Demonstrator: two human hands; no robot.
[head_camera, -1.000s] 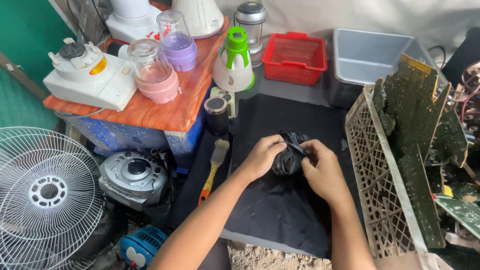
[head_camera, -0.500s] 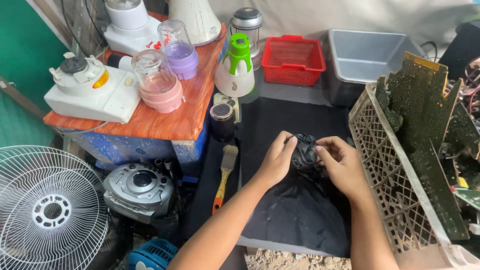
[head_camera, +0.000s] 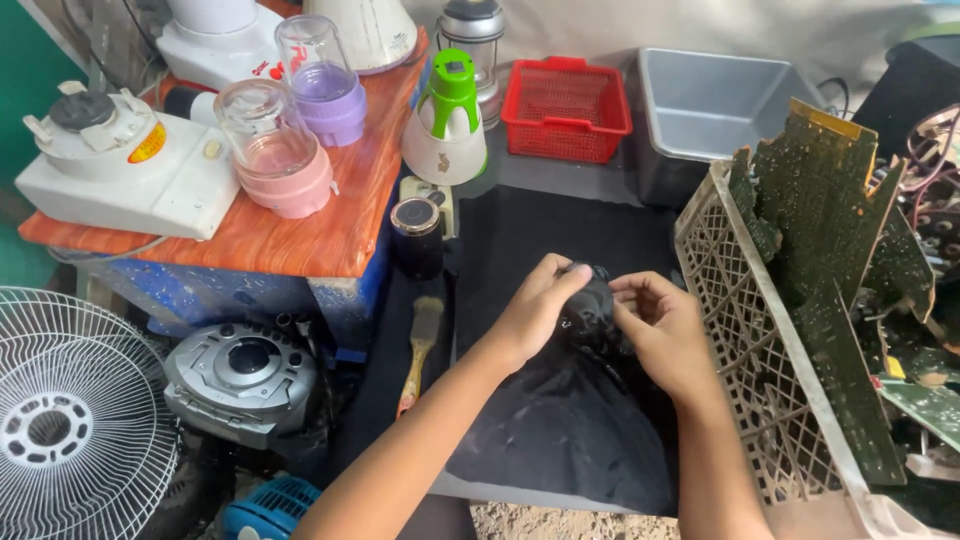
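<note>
A small black crumpled object (head_camera: 588, 312), perhaps a plastic bag around a part, is held over the black mat (head_camera: 560, 440). My left hand (head_camera: 535, 305) grips it from the left, thumb and fingers closed on its top. From the right, my right hand (head_camera: 660, 330) pinches the same object with curled fingers. What is inside the black object is hidden.
A paintbrush (head_camera: 418, 345) and a dark jar (head_camera: 417, 236) lie left of the mat. A cream crate (head_camera: 760, 330) of green circuit boards (head_camera: 840, 260) stands right. Red basket (head_camera: 566, 108), grey tub (head_camera: 710, 105), blender parts on a wooden board (head_camera: 320, 215), a fan guard (head_camera: 70, 420).
Both hands stay on the black object and have worked it between the fingers. The view has shifted slightly, with the hands now nearer the crate.
</note>
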